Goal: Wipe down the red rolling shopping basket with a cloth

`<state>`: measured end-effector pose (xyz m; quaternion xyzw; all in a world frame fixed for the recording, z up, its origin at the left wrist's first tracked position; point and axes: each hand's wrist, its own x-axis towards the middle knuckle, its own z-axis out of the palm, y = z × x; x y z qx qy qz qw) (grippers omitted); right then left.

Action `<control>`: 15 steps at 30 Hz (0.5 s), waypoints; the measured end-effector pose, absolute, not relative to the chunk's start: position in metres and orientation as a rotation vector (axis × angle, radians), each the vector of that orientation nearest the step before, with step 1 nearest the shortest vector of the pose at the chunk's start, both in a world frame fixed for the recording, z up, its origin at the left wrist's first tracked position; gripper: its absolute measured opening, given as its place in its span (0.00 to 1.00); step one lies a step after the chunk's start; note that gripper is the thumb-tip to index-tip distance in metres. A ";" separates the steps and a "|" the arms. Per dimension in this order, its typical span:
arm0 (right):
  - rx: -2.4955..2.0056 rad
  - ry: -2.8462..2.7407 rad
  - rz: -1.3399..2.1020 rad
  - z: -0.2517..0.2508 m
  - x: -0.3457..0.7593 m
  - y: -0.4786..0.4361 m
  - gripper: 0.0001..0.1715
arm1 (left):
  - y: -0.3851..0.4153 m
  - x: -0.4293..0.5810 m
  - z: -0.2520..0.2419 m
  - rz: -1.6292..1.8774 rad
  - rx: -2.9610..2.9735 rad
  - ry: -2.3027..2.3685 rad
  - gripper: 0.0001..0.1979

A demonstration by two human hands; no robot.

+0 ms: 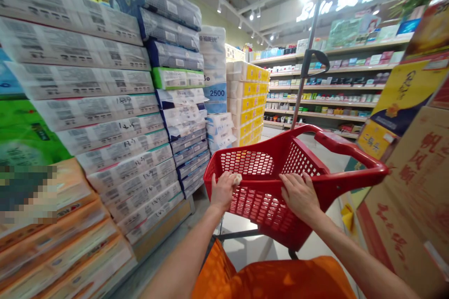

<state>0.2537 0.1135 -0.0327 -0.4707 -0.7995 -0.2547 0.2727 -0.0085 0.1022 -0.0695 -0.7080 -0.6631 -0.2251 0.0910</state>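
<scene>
A red plastic shopping basket (266,168) with perforated walls and a thick red handle stands tilted in front of me. My left hand (223,190) is closed on a small pale cloth (237,178) pressed against the basket's near rim at the left. On the near rim further right, my right hand (299,195) rests with its fingers laid flat and slightly apart, holding nothing. The basket looks empty inside.
Tall stacks of wrapped tissue packs (115,117) fill the left side. Yellow packs (249,103) stand further back. Cardboard boxes (417,187) rise at the right. Store shelves (333,84) line the far wall. A metal pole (308,51) stands behind the basket.
</scene>
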 end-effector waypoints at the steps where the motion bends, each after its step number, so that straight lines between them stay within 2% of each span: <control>1: -1.274 -2.122 -0.709 -0.030 0.261 0.114 0.18 | 0.100 -0.015 -0.069 -0.659 -2.064 -2.018 0.19; 6: -1.365 -2.003 -0.794 -0.020 0.291 0.114 0.18 | 0.095 -0.047 -0.071 -0.646 -1.684 -2.332 0.22; 12: -1.392 -1.978 -0.754 -0.020 0.289 0.112 0.16 | 0.107 0.038 -0.068 -0.723 -2.099 -1.904 0.20; 15: -1.354 -1.988 -0.767 -0.020 0.288 0.109 0.17 | 0.108 0.047 -0.069 -0.746 -2.134 -1.804 0.19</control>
